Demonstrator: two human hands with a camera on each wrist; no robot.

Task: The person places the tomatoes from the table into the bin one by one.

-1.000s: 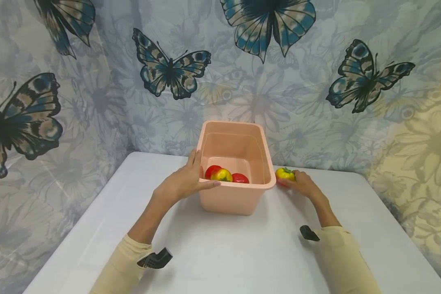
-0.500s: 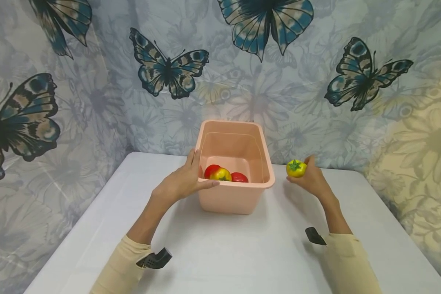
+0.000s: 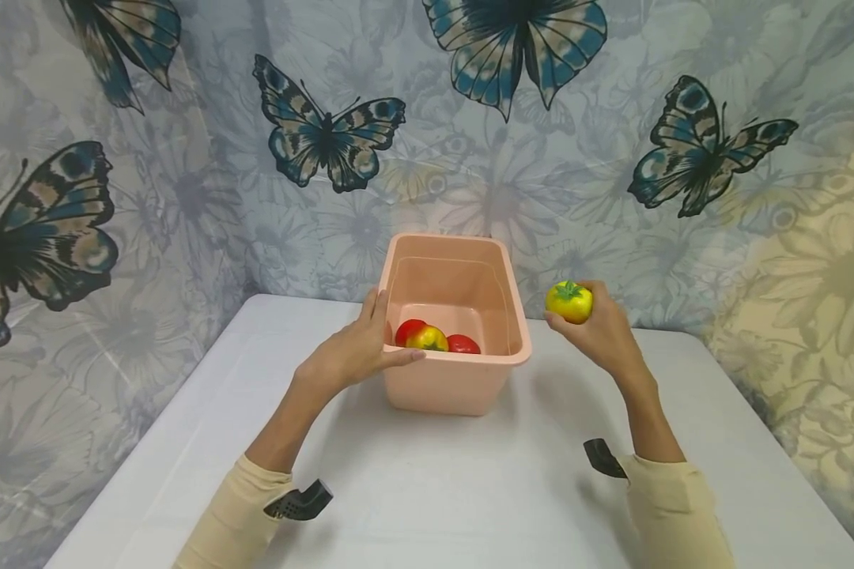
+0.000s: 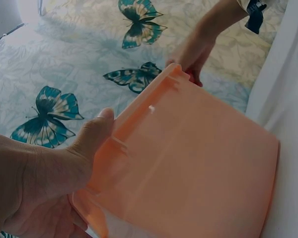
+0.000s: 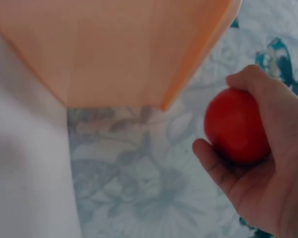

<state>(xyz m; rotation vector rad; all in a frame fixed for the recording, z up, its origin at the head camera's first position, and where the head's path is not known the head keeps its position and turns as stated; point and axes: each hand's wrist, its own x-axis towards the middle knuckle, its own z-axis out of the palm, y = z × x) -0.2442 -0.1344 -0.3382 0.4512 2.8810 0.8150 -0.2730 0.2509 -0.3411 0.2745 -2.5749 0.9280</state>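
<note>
A peach-coloured plastic bin point(image 3: 437, 389) stands on the white table. My left hand point(image 3: 345, 352) grips its near left corner, thumb over the front rim and fingers along the left side. Inside, against the near wall, lie a red round fruit point(image 3: 408, 329), a yellow-and-red fruit point(image 3: 428, 339) and another red one point(image 3: 463, 344), partly hidden by the rim. To the right of the bin, my right hand point(image 3: 608, 336) holds a round fruit point(image 3: 568, 300) above the table, yellow with a green leafy top. Its underside point(image 5: 237, 126) looks red in the right wrist view.
The white tabletop point(image 3: 455, 490) reaches back to a wall cloth point(image 3: 569, 221) printed with flowers and butterflies. A dark wrist device point(image 3: 300, 500) sits at the left sleeve, another dark device point(image 3: 603, 458) at the right sleeve.
My right hand has lifted the yellow-and-red fruit from the table beside the bin, moving first right, then upward, and turned its green top toward the head camera. My left hand stays on the bin.
</note>
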